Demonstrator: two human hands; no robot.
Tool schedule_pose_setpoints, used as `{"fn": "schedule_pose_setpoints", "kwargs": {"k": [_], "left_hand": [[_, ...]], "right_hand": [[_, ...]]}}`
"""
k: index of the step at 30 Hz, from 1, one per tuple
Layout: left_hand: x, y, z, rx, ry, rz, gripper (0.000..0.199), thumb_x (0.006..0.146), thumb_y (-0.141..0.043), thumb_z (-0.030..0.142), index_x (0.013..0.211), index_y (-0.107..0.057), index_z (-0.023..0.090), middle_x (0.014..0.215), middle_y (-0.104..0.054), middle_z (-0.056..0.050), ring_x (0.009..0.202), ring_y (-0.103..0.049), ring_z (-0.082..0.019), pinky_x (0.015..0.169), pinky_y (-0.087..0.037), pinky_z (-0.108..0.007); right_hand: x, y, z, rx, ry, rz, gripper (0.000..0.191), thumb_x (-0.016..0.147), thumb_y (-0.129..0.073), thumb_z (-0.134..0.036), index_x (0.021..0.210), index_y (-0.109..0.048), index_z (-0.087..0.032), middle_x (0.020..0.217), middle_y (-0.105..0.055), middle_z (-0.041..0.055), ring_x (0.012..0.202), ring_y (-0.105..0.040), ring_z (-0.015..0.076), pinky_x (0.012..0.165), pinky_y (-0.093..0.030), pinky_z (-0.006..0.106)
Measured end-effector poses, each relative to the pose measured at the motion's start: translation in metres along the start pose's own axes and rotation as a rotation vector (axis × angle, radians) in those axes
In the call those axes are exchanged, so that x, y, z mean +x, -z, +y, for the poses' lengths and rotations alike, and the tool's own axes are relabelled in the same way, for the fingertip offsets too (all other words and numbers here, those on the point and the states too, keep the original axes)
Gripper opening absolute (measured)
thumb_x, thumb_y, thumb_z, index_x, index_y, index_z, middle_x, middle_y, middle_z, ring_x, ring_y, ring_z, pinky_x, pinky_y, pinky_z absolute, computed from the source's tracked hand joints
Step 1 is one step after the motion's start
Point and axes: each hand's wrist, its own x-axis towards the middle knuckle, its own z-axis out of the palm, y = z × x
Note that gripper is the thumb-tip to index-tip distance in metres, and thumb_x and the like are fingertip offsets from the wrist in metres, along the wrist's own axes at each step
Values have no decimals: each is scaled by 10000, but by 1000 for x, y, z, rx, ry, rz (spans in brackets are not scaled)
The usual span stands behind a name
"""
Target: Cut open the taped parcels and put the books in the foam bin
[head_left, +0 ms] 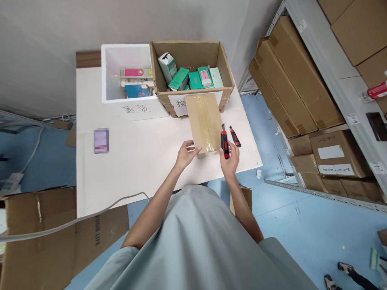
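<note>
A taped brown cardboard box [204,121] lies on the white table in front of me, its far end against a larger open carton. My left hand [185,156] is at the box's near left corner, fingers apart and slightly curled, the thumb close to its edge. At the near right corner, my right hand [230,159] grips a black-and-red box cutter [224,141] between thumb and fingers. Its blade points away from me. A second, smaller box cutter [235,137] lies on the table just to the right.
Green and white small boxes fill part of the open carton [195,98]. Beside it stands a white foam bin [115,98] with packets inside. A blurred purple item [100,140] lies on the table [136,149] at left. Shelving with cartons [298,76] rises at right; a cable [99,211] crosses front left.
</note>
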Motion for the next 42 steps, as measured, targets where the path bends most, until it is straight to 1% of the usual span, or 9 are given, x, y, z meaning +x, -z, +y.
{"fn": "schedule_pose_setpoints", "kwargs": {"k": [5,8,13,16,21,25,29,33,42], "left_hand": [[-4,-15,-6,-30,3,58,961,746,-989,644,1500,-598,194,1531,-659,-233,1234,-747,-348,1015,-658,-496],[-17,-26,-10,21,-28,83,1284,724,-1006,633,1758,-359,232,1698,-496,-277,1416,-664,-425,1125,-609,-582],[-48,-39,-5,266,-234,171,1585,679,-1038,637,1855,-71,196,1907,-26,-313,1795,-35,-529,1420,-191,-715],[-41,-19,9,369,-286,270,1642,652,-1045,684,1851,-47,169,1921,58,-304,1800,83,-508,1439,-63,-706],[14,60,35,353,-222,521,1361,792,-946,718,1829,-234,199,1925,-177,-250,1808,-67,-472,1449,-93,-669],[32,97,42,262,-221,289,893,900,-840,671,1609,-630,171,1594,-699,-214,1572,-584,-445,1374,-370,-610],[12,106,30,179,-225,185,638,949,-747,665,1361,-801,181,1442,-806,-147,1387,-728,-383,1253,-531,-510],[-18,125,4,107,-171,215,659,911,-774,661,1366,-805,186,1437,-814,-141,1344,-753,-376,1223,-560,-500],[-73,208,-43,4,-86,378,705,915,-785,660,1420,-789,169,1464,-797,-167,1332,-762,-351,1153,-616,-462]], "right_hand": [[13,-34,-21,4,73,-144,483,1126,-569,-408,1568,-656,-234,1477,-697,183,1445,-615,322,1304,-475,564],[7,-46,-23,-36,55,-165,474,1125,-547,-373,1562,-662,-231,1490,-691,194,1452,-605,334,1296,-461,589],[-10,-34,-13,-78,141,-189,436,1149,-542,-407,1511,-708,-232,1461,-719,188,1397,-643,326,1241,-500,560],[-11,-14,-1,-85,211,-252,433,1163,-542,-448,1501,-728,-252,1455,-730,179,1373,-663,318,1223,-518,542],[-8,18,21,-63,251,-266,424,1153,-593,-488,1492,-755,-291,1455,-748,157,1379,-673,316,1227,-533,553],[-22,24,28,-69,179,-148,440,1123,-633,-558,1439,-803,-303,1600,-640,160,1543,-578,339,1285,-500,620],[-34,16,20,-28,68,-65,535,1118,-621,-615,1472,-787,-250,1658,-570,195,1580,-563,338,1301,-510,592],[-33,2,2,-59,59,-89,574,1124,-601,-624,1521,-734,-230,1562,-654,195,1514,-623,322,1323,-503,559],[-41,-63,-52,7,149,-247,512,1125,-618,-559,1498,-675,-212,1621,-617,204,1572,-572,303,1343,-478,522]]}}
